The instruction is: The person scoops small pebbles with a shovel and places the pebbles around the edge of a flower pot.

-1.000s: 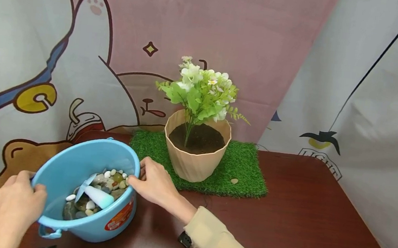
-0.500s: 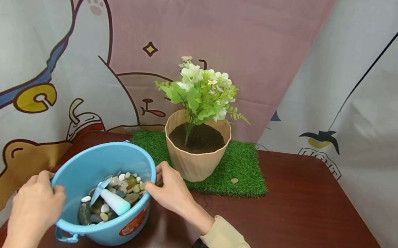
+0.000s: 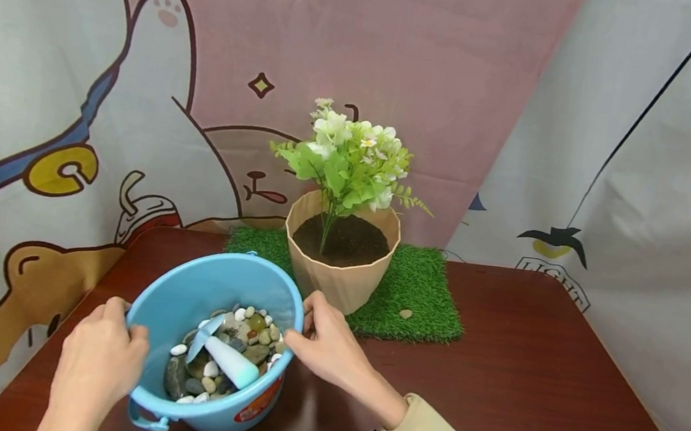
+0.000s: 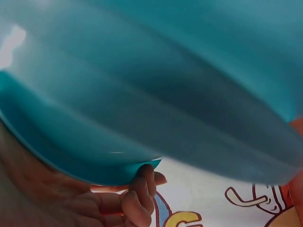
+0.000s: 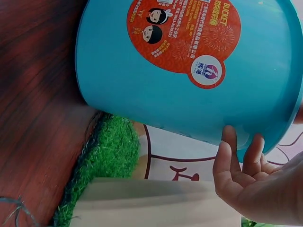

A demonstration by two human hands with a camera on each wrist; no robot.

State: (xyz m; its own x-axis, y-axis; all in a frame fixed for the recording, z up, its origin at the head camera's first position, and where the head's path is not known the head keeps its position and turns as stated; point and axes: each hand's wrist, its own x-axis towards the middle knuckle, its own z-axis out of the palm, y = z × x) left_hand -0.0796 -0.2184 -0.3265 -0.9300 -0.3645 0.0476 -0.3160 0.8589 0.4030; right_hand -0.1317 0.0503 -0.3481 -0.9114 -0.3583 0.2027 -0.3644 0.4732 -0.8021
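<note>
A light blue plastic bucket (image 3: 185, 297) stands tilted at the front left of the table in the head view. My left hand (image 3: 101, 358) grips its left rim; in the left wrist view the curled fingers (image 4: 142, 194) hook under the rim edge. On the opposite side my right hand (image 3: 338, 348) holds the right rim, thumb over the top and fingers outside against the wall. Inside the bucket lie pebbles (image 3: 195, 386) of several colours, with a small hand trowel (image 3: 232, 361) with a pale handle on top. A red sticker (image 5: 184, 42) shows on the bucket's outer wall.
Behind the bucket, a beige flowerpot (image 3: 338, 281) with soil and a white-flowered plant (image 3: 357, 160) stands on a green turf mat (image 3: 421, 301). One loose pebble (image 3: 405, 314) lies on the mat. The brown table (image 3: 523, 389) reaches back to a printed cloth backdrop (image 3: 413, 54).
Both hands have moved the bucket to the right along the table, with the pebbles and trowel in it, closer in front of the flowerpot. The plant and mat stay in place.
</note>
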